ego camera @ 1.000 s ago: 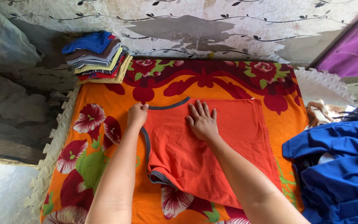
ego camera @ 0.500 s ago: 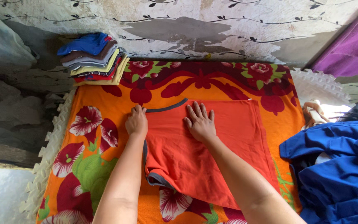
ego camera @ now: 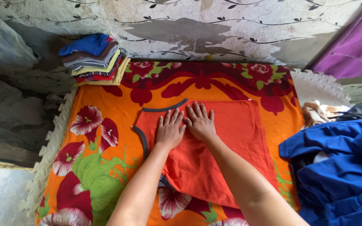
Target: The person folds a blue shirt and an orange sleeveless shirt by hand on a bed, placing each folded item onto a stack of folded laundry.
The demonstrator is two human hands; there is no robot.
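An orange-red shirt [ego camera: 231, 138] with grey trim lies partly folded on an orange floral blanket [ego camera: 105, 159]. My left hand [ego camera: 169, 130] rests flat on the shirt, fingers spread, just right of the grey-edged armhole. My right hand [ego camera: 200, 122] lies flat beside it, touching it, near the grey collar edge. Neither hand grips the cloth.
A stack of folded clothes [ego camera: 95, 58] sits at the blanket's back left corner. A heap of blue garments [ego camera: 336, 167] lies at the right. A purple cloth [ego camera: 352, 46] hangs at the back right. A white foam mat [ego camera: 47, 163] edges the blanket.
My left hand has moved right from the shirt's shoulder edge onto the shirt, and now lies flat next to my right hand. The right hand has stayed in place.
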